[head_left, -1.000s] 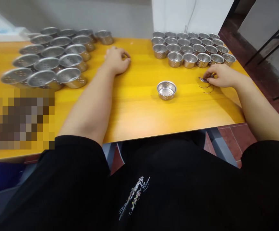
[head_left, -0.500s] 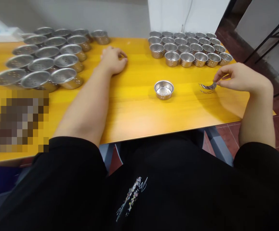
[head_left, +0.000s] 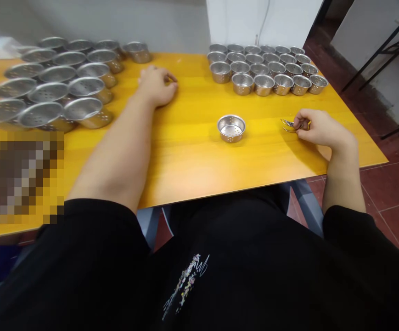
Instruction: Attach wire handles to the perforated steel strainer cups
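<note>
My right hand [head_left: 314, 126] has its fingers closed on thin curved metal pieces [head_left: 289, 125] low over the right part of the yellow table [head_left: 192, 165]. Resting on the table left of centre, my left hand [head_left: 158, 86] holds nothing, its fingers loosely curled and apart. Between the hands, nearer the front edge, a single perforated metal cup [head_left: 231, 128] stands upright. Neither hand touches it.
Rows of small metal cups [head_left: 263, 84] stand at the back right. Larger-looking metal cups [head_left: 49, 93] fill the back left. A pixelated patch covers the left front. A wall runs behind the table.
My right hand has moved left and slightly down, its fingers now covering more of the metal pieces. The whole view has shifted slightly; my left hand stays on the table.
</note>
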A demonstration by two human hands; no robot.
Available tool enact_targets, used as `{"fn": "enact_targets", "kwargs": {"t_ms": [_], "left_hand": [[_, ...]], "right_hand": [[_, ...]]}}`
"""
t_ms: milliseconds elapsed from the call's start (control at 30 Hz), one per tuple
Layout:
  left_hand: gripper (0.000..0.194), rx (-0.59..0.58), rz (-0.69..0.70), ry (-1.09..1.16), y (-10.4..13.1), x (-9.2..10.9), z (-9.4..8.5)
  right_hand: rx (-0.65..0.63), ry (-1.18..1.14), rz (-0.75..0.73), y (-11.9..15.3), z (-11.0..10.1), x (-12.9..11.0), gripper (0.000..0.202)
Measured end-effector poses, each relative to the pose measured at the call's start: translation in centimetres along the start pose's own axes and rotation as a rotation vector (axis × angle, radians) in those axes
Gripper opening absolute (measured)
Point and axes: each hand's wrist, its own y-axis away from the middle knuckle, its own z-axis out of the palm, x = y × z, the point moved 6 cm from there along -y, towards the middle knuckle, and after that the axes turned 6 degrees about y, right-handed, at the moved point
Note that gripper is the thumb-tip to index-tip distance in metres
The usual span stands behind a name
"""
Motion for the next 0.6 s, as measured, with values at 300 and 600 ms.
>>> {"fn": "enact_targets", "kwargs": {"t_ms": [300,600], "left_hand": [[0.026,-0.024,-0.004,-0.002,-1.8,-1.2,0.8],[0.047,0.005,0.106,0.087,-4.5,-4.7,2.0]], "right_hand": [[-0.068,0.106,0.096,-0.1,0.9,-1.2,0.04],[0.051,0.057,0.064,0.3,0.4,-1.2,0.042]]}}
